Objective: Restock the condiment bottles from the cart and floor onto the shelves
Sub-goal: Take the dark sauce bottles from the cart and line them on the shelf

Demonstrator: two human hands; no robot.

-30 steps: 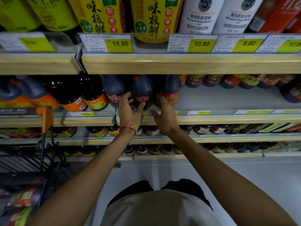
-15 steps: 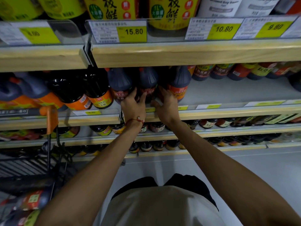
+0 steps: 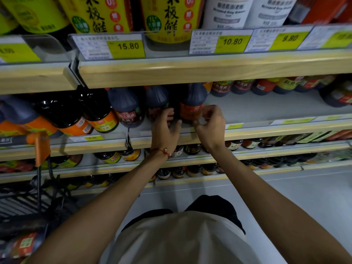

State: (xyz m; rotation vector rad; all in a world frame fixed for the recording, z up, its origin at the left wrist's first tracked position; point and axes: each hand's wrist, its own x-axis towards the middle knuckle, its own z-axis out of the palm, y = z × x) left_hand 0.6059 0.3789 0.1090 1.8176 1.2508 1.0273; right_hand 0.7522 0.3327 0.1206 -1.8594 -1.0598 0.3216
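The orange-label bottle (image 3: pixel 192 109) stands upright at the front of the second shelf (image 3: pixel 266 109), right at the end of the row of dark sauce bottles, with bare shelf off to its right. My right hand (image 3: pixel 210 124) is on it, fingers curled round its right side down by the label, thumb near the base, so that's a proper grip. Just left of it is the dark bottle (image 3: pixel 157 101) with the reddish label, and my left hand (image 3: pixel 164 130) has its fingers (image 3: pixel 170 113) against the front of that one, thumb sticking out toward the orange one. Honestly can't tell if that hand is gripping or only touching. Red string bracelet (image 3: pixel 162 151) on that wrist, lol.

Further left on the same shelf are bigger dark bottles with orange labels (image 3: pixel 76 124). On the shelf above, tall yellow bottles (image 3: pixel 171 18) sit behind a 15.80 price tag (image 3: pixel 128 47). Lower shelves hold small jars (image 3: pixel 111 157). The black wire cart (image 3: pixel 28 202) is down on my left, orange handle (image 3: pixel 41 147) poking up.
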